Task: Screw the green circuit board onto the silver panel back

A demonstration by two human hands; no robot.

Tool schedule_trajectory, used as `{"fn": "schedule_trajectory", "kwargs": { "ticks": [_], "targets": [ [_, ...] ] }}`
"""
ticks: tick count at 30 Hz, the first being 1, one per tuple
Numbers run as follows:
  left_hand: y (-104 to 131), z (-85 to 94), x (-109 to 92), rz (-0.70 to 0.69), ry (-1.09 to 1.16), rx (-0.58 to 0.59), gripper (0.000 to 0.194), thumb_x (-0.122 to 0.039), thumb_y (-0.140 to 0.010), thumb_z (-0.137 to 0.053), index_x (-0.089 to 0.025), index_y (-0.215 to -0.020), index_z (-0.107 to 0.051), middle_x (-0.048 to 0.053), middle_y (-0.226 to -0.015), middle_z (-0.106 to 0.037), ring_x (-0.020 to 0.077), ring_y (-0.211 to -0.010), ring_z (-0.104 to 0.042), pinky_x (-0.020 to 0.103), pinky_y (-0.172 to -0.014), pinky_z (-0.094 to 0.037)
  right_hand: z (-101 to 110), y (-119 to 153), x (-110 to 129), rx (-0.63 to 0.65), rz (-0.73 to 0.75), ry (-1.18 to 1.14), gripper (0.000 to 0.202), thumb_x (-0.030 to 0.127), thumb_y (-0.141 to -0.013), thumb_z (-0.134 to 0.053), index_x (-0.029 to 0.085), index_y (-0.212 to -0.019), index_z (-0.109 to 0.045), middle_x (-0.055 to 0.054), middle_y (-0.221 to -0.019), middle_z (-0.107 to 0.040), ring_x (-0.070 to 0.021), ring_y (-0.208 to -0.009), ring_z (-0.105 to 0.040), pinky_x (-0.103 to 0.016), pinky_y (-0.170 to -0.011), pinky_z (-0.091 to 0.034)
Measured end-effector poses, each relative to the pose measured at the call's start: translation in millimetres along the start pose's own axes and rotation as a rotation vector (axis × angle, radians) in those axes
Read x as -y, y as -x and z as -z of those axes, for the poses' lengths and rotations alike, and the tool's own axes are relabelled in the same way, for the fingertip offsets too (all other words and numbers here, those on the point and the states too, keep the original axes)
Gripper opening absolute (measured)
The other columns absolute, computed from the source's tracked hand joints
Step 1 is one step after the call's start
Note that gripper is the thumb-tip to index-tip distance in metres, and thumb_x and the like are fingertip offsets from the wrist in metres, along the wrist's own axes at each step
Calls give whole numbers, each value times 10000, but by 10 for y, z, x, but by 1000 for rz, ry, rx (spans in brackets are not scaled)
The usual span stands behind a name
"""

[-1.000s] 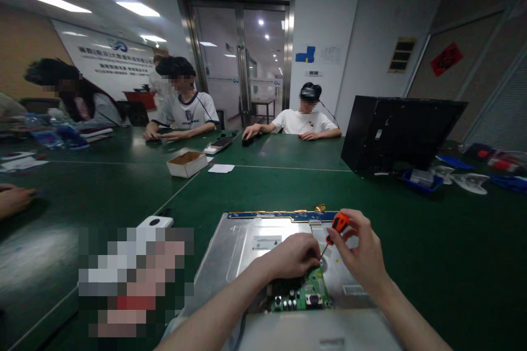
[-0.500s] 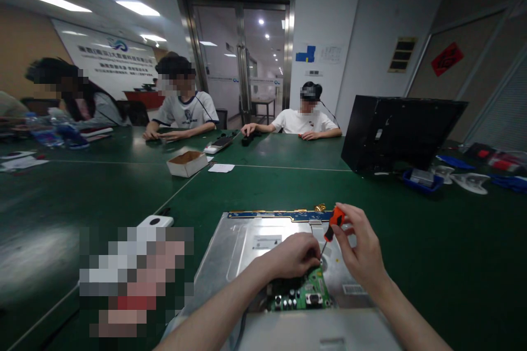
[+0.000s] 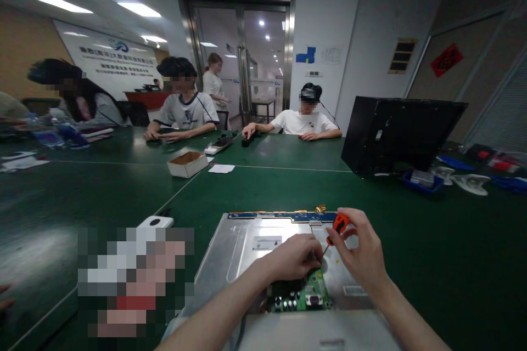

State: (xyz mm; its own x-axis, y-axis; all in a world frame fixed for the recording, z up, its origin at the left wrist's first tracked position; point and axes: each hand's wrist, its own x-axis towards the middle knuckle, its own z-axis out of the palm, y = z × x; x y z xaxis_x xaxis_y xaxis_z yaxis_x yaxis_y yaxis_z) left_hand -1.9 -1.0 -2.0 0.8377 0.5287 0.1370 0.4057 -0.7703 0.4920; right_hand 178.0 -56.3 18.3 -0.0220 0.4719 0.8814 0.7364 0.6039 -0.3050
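Note:
My right hand (image 3: 366,252) grips an orange-and-black screwdriver (image 3: 340,223) between thumb and fingers. The tool is tilted, its shaft pointing down and left toward the upper edge of a green circuit board (image 3: 316,285). Close against the shaft's lower end, my left hand (image 3: 295,256) is closed in a pinch. Whatever its fingertips hold is hidden, and so is the screwdriver's tip. Beneath both hands lies a silver metal panel (image 3: 216,255), with a narrow blue circuit strip (image 3: 263,216) along its far edge.
A black monitor (image 3: 382,134) stands at the right, beside a blue tray (image 3: 424,182). An open cardboard box (image 3: 187,165) and white paper (image 3: 221,168) lie further off. To the left is a white device (image 3: 158,221), partly pixelated. Several people sit around the green table (image 3: 284,186).
The screwdriver's handle has tipped right and slightly down with my right hand. My left hand stays nearly in place. A person now shows behind the glass door, and fingertips at the left edge.

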Motion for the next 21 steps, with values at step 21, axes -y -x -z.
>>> {"fn": "schedule_trajectory", "kwargs": {
  "ticks": [21],
  "targets": [
    [7,-16,9,21,-13,14,127,-97,-834,-700,-176,-902,-628,39,-944,-675,191,-846,-611,266,-757,-462,-36,40,16,-14,-47,-94,294,295,-980,-610,231,-1238,-484,-65,-995,-674,-156,-692,-691,-264,-534,-610]
  ]
}}
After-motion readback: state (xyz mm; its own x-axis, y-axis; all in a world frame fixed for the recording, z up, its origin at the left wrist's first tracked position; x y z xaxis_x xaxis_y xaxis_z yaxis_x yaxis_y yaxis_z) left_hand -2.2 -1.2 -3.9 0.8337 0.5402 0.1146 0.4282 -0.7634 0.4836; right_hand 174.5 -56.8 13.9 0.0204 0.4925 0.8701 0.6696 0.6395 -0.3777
